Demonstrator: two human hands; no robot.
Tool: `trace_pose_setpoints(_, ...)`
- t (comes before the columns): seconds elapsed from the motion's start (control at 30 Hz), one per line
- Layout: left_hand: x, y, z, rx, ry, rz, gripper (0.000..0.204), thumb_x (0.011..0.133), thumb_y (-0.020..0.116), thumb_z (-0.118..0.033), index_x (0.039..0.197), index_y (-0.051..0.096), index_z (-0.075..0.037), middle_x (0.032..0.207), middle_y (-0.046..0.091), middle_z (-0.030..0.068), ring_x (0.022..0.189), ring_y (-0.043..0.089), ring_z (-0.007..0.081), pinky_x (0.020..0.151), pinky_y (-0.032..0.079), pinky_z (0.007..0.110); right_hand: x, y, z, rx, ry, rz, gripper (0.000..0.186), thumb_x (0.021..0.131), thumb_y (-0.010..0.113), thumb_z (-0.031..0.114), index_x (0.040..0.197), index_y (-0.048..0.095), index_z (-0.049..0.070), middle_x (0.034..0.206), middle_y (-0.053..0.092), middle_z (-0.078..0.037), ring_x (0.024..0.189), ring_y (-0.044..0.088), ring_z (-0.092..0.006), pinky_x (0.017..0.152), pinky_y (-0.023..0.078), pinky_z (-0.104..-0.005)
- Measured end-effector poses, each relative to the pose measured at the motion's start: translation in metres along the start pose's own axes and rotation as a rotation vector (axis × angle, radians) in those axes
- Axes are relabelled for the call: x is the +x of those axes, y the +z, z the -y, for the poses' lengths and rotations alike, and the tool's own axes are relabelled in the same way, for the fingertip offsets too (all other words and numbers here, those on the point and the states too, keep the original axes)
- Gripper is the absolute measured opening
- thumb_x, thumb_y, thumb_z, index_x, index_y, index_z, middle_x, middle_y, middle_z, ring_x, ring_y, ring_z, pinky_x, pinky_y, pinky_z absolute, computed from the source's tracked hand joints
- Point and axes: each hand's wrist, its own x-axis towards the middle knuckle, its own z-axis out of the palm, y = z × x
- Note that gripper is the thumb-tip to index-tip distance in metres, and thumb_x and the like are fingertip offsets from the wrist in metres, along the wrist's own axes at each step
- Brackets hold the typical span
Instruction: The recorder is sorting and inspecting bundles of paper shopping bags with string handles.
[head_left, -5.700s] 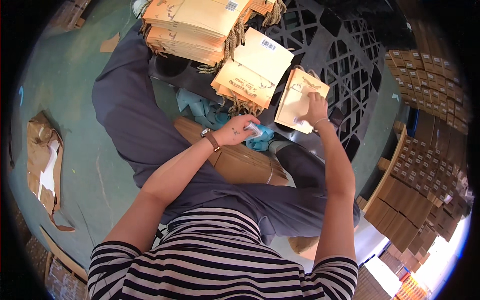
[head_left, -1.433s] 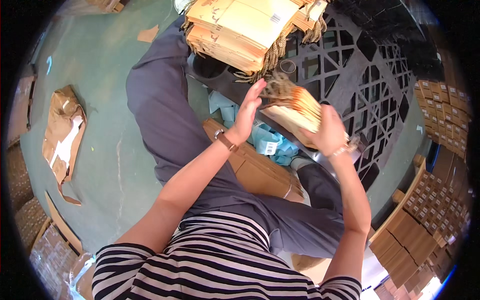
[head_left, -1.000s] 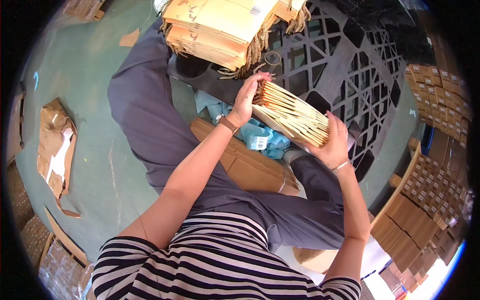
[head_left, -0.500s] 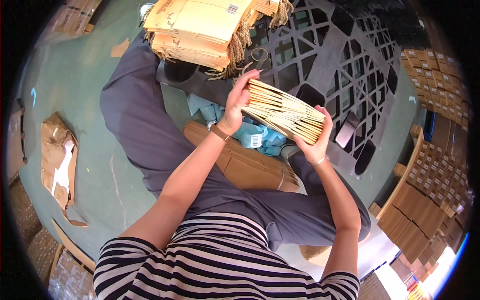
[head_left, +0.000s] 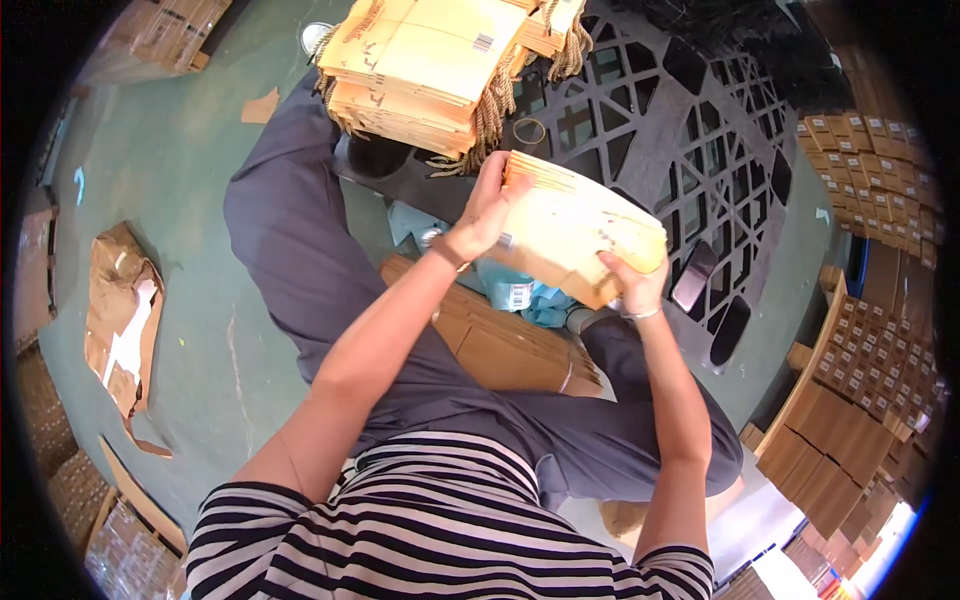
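Observation:
Between my hands is a stack of flat yellow paper bags (head_left: pixel 575 222), tilted over my lap with a broad face turned up. My left hand (head_left: pixel 486 214) grips its left end, with the fingers along the near face. At the right end my right hand (head_left: pixel 638 284) holds the lower corner, thumb on top. Just beyond lies a taller pile of yellow paper bags (head_left: pixel 420 50) with brown rope handles (head_left: pixel 490 110) hanging off its side. A thin rubber band (head_left: pixel 529 131) rests beside that pile.
A black plastic pallet (head_left: pixel 655 160) lies ahead, with a phone (head_left: pixel 693 276) on it. Crumpled blue wrapping (head_left: pixel 540 303) and flat brown cardboard (head_left: pixel 510 345) sit between my legs. Torn brown paper (head_left: pixel 122 325) is on the floor at left. Stacked cartons (head_left: pixel 870 350) stand at right.
The held stack has turned from showing its fanned edges to showing a broad flat face. My right thumb now lies across that face. The whole view has shifted slightly.

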Motion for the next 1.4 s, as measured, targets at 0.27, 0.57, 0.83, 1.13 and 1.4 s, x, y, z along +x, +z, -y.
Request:
trace_pose_setpoints(0.27,-0.075,-0.065,-0.102,-0.206,-0.592,0.161,0.062,0.072,0.069,-0.003,0.127,0.039,0.003,0.112,0.055,0.0153,0.097,0.055,0.0209,0.084,0.045,0.028,-0.023,0.066,0.057,0.145,0.517,0.082,0.042,0.072,0.067,0.006,0.109,0.055,-0.007,0.095,0.064,-0.016,0.075,0.062,-0.0212,0.069,0.050,-0.0268)
trace_pose_setpoints(0.57,-0.132,-0.091,-0.110,-0.429,-0.597,-0.334,0.047,0.077,0.062,-0.002,0.120,0.046,0.003,0.107,0.058,0.0153,0.082,0.060,0.0189,0.071,0.050,0.025,0.132,0.111,-0.036,-0.677,0.252,0.110,0.053,0.080,0.059,0.047,0.106,0.058,0.000,0.106,0.058,-0.015,0.088,0.056,-0.0266,0.075,0.046,-0.0326)
trace_pose_setpoints(0.83,-0.138,-0.097,-0.107,-0.547,-0.513,-0.431,0.052,0.077,0.061,-0.004,0.124,0.042,0.003,0.107,0.058,0.0152,0.086,0.059,0.0207,0.075,0.049,0.028,0.186,0.126,-0.112,-1.512,-0.859,0.101,0.017,0.075,0.055,0.022,0.071,0.062,0.006,0.080,0.056,-0.013,0.078,0.048,-0.0291,0.073,0.040,-0.0368)
trace_pose_setpoints(1.13,-0.125,-0.089,-0.107,-0.522,-0.558,-0.395,0.052,0.076,0.061,-0.004,0.123,0.041,0.003,0.108,0.058,0.0156,0.086,0.060,0.0205,0.073,0.050,0.028,0.115,0.064,0.014,0.984,0.460,0.513,0.033,0.088,0.049,0.023,0.107,0.061,0.000,0.081,0.066,-0.012,0.054,0.049,-0.0133,0.054,0.041,-0.0240)
trace_pose_setpoints(1.4,-0.105,-0.065,-0.119,-0.424,-0.490,-0.230,0.057,0.070,0.065,0.002,0.122,0.042,0.002,0.108,0.058,0.0144,0.087,0.059,0.0198,0.076,0.049,0.028,0.050,-0.011,0.123,0.429,0.305,0.672,0.090,0.076,0.068,0.020,0.145,0.011,0.009,0.139,0.036,-0.022,0.100,0.059,-0.0270,0.089,0.047,-0.0361)
